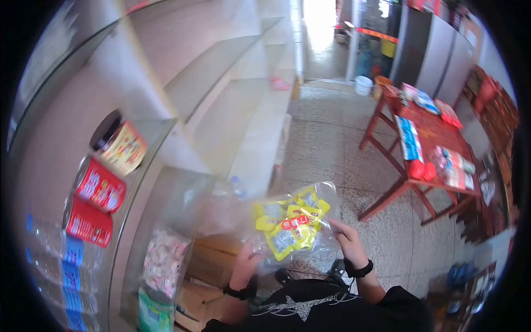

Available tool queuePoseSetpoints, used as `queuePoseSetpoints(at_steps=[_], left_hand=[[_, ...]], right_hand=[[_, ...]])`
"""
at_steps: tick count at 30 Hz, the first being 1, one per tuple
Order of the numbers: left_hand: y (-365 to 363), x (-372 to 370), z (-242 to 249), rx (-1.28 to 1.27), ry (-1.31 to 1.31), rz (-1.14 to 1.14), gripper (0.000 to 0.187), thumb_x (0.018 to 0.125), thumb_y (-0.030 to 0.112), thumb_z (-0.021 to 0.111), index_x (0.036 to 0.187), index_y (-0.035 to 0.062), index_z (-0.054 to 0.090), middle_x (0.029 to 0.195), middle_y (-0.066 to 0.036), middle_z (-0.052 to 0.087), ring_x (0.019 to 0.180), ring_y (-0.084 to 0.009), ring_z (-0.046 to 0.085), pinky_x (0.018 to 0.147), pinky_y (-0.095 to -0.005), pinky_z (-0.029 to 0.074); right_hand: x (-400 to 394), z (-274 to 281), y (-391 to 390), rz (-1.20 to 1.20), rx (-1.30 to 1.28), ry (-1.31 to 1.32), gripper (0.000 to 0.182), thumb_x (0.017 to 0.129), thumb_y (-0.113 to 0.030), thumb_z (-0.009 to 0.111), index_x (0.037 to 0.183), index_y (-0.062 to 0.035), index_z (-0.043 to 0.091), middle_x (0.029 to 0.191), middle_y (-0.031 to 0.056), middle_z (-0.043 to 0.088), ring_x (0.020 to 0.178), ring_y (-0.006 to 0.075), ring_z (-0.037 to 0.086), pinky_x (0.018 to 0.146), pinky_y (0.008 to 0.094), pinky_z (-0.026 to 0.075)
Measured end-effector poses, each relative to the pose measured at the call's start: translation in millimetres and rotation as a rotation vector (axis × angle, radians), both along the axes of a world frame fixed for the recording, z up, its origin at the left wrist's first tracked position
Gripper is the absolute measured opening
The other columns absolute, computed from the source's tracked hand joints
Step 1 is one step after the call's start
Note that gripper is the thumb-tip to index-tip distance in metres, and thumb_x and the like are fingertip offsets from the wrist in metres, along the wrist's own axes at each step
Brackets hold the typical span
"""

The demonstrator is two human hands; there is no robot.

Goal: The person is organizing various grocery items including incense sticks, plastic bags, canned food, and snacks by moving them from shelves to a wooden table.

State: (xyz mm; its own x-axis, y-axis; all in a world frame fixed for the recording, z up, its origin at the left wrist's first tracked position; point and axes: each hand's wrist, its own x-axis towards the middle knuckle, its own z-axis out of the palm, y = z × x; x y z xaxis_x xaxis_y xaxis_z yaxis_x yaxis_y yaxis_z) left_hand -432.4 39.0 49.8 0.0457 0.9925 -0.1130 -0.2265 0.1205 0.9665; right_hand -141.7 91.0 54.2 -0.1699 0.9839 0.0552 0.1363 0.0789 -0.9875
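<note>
A clear plastic bag [326,200] with several small yellow snack packets [293,224] inside is held in front of my body. My left hand [247,263] grips its lower left side, slightly blurred. On the bag's right edge, my right hand [349,243] pinches the plastic between thumb and fingers. The packets carry a red label with white characters. To the left of the bag, a shelf unit holds a bag of pink and white wrapped sweets [165,263] and a green package [155,311].
Red cans [99,185], a dark-lidded jar [119,143] and water bottles [69,274] stand on the left shelves [221,66]. Cardboard boxes [207,265] sit low beside me. At right, a red wooden table [428,133] bears several packages. Buckets [363,84] are near the doorway.
</note>
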Motion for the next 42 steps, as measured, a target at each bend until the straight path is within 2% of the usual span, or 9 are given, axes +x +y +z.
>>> queuePoseSetpoints(at_steps=[5, 11, 14, 16, 20, 26, 33, 36, 42], left_hand=[[39, 84, -5, -0.066, 0.042, -0.266, 0.056, 0.077, -0.008, 0.046, 0.132, -0.0028, 0.038, 0.119, -0.009, 0.056, 0.107, -0.0144, 0.054, 0.091, -0.0272, 0.042], [69, 238, -2, -0.051, -0.098, -0.589, 0.055, 0.082, -0.008, 0.048, 0.135, -0.0016, 0.035, 0.12, -0.008, 0.056, 0.104, -0.0131, 0.055, 0.087, -0.0258, 0.044], [71, 319, -8, -0.069, 0.029, -0.654, 0.055, 0.083, -0.007, 0.048, 0.136, -0.0015, 0.034, 0.118, -0.009, 0.056, 0.101, -0.012, 0.057, 0.085, -0.025, 0.045], [72, 373, -7, -0.021, -0.073, -0.713, 0.058, 0.083, -0.007, 0.048, 0.138, -0.0005, 0.031, 0.116, -0.009, 0.057, 0.098, -0.0111, 0.058, 0.084, -0.0245, 0.045], [69, 468, -3, -0.037, -0.04, -0.859, 0.066, 0.083, -0.008, 0.047, 0.143, 0.001, 0.021, 0.113, -0.009, 0.058, 0.096, -0.0103, 0.057, 0.085, -0.0241, 0.044], [71, 574, -5, -0.059, -0.077, -1.138, 0.075, 0.082, -0.01, 0.044, 0.146, 0.0048, 0.008, 0.119, -0.013, 0.056, 0.103, -0.0123, 0.056, 0.087, -0.0248, 0.043], [81, 682, -7, -0.161, -0.048, -1.336, 0.076, 0.083, -0.011, 0.042, 0.147, 0.0089, 0.007, 0.125, -0.018, 0.053, 0.111, -0.017, 0.054, 0.093, -0.0275, 0.041], [92, 731, -13, -0.128, -0.044, -1.448, 0.075, 0.084, -0.011, 0.042, 0.147, 0.0099, 0.008, 0.125, -0.018, 0.053, 0.111, -0.0175, 0.054, 0.095, -0.0287, 0.04], [137, 824, -17, -0.072, -0.037, -1.476, 0.075, 0.083, -0.011, 0.043, 0.147, 0.009, 0.009, 0.126, -0.016, 0.053, 0.11, -0.0165, 0.054, 0.09, -0.0267, 0.042]], right_hand=[[91, -10, -34, -0.251, 0.005, -0.093, 0.043, 0.079, 0.007, 0.04, 0.118, 0.0024, 0.056, 0.111, 0.0161, 0.062, 0.105, 0.0212, 0.057, 0.092, 0.0308, 0.042], [228, -13, -84, -0.508, -0.003, -0.021, 0.043, 0.078, 0.008, 0.04, 0.117, 0.003, 0.057, 0.112, 0.0168, 0.062, 0.105, 0.0219, 0.057, 0.093, 0.0309, 0.042], [300, -19, -112, -0.617, -0.007, -0.063, 0.05, 0.077, 0.011, 0.038, 0.122, 0.001, 0.055, 0.114, 0.012, 0.06, 0.106, 0.0173, 0.056, 0.091, 0.0282, 0.042], [340, -19, -129, -0.681, 0.029, -0.04, 0.05, 0.076, 0.012, 0.039, 0.123, 0.0008, 0.055, 0.115, 0.0112, 0.06, 0.106, 0.0173, 0.056, 0.091, 0.0286, 0.042], [413, -7, -166, -0.798, 0.002, -0.027, 0.051, 0.076, 0.012, 0.038, 0.123, 0.001, 0.054, 0.116, 0.0104, 0.059, 0.104, 0.0163, 0.056, 0.092, 0.0282, 0.042], [473, -17, -214, -1.067, 0.013, -0.007, 0.046, 0.078, 0.007, 0.04, 0.121, 0.0024, 0.055, 0.114, 0.0131, 0.061, 0.105, 0.0191, 0.057, 0.092, 0.0288, 0.041], [514, -33, -239, -1.358, -0.023, 0.143, 0.044, 0.08, 0.006, 0.042, 0.123, 0.0049, 0.053, 0.12, 0.0135, 0.059, 0.109, 0.0177, 0.055, 0.094, 0.0294, 0.04], [543, -36, -239, -1.381, -0.067, 0.188, 0.048, 0.08, 0.008, 0.044, 0.127, 0.0035, 0.05, 0.118, 0.0119, 0.059, 0.104, 0.0159, 0.056, 0.091, 0.028, 0.042], [626, -25, -205, -1.469, -0.019, 0.15, 0.041, 0.087, 0.002, 0.047, 0.127, 0.0021, 0.051, 0.111, 0.0075, 0.061, 0.093, 0.0108, 0.056, 0.084, 0.0233, 0.043]])
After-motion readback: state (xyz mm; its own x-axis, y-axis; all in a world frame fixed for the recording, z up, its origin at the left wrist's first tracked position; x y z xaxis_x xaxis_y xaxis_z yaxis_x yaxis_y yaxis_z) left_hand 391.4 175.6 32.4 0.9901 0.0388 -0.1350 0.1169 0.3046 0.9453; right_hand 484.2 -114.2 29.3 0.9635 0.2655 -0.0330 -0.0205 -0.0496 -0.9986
